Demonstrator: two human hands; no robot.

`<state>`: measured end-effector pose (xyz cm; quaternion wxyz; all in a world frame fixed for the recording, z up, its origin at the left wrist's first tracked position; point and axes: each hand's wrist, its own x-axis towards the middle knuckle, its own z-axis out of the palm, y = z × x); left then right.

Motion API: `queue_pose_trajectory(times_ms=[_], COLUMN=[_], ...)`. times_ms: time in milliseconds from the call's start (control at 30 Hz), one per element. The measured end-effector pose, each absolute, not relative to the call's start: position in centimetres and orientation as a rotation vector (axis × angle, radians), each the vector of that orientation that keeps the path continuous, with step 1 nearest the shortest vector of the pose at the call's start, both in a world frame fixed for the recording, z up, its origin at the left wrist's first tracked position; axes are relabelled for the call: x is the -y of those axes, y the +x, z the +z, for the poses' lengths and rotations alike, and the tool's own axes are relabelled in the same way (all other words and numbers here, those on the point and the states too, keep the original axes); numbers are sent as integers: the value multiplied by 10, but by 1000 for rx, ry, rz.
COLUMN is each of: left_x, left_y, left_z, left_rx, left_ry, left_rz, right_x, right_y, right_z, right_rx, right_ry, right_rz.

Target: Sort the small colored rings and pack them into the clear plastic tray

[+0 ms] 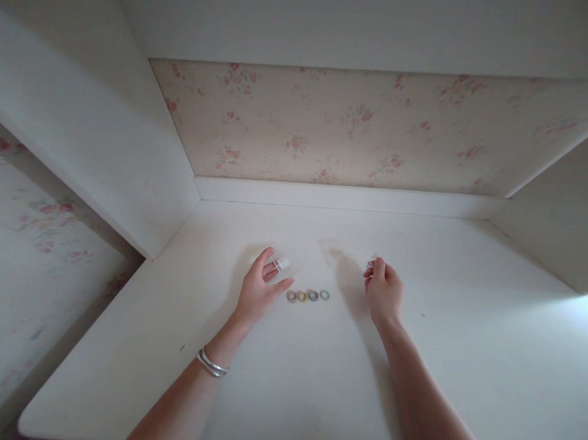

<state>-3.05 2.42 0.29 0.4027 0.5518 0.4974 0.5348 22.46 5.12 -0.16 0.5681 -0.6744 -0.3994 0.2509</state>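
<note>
My left hand curves its thumb and fingers round a small clear plastic case with a white patch, blurred at its edges. To the right, my right hand is closed in a pinch above the table. A small whitish, partly see-through piece shows at its fingertips, too small to name. Between the hands, several small rings lie in a row: a pinkish-brown ring by my left thumb, a yellow ring, a grey-blue ring and a green ring at the right end.
The white table runs back to a low white ledge below floral wallpaper. White panels stand at the left and right. A small dark mark shows left of the bracelets on my left wrist.
</note>
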Motion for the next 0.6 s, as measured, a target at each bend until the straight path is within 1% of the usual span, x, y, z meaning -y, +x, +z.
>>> queue_pose_trajectory(times_ms=[67,133,333,500,600], left_x=[-26,-28,-29,-32,-33], left_y=[-32,-33,-35,-39,-41], left_z=[1,-1,-9,-12,-13], left_rx=[-1297,-1333,-1429,-1499,-1482], left_ry=[1408,1426,1535,1601,1582], left_rz=[1295,1244,1218,1177,1142], right_x=[-53,-53,-50,-51,-52], right_y=[233,237,238,242,244], right_z=[-4,-6,-6,-6,-7], right_rx=[1077,1186,1368,1496,1559], right_ry=[-1749,-1857,-1978,-2143,-2211], right_rz=[454,391,363,229,210])
